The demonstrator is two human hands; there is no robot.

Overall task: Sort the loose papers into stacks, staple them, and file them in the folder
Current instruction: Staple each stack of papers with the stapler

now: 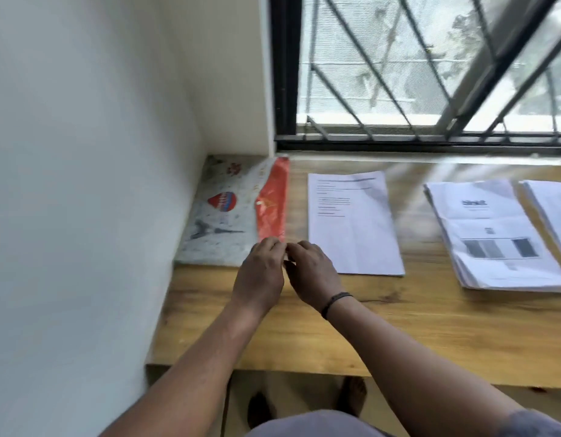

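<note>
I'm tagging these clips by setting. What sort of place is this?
Probably a home or small-office desk nook: a wooden desk in a white-walled corner, under a barred window, with paper stacks and a patterned folder.

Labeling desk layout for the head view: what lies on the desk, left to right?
Patterned folder with orange flap → single printed sheet → thick paper stack → another paper stack cut off by the frame edge. Both hands meet at the folder's near right corner, so they are left out of the order.
</note>
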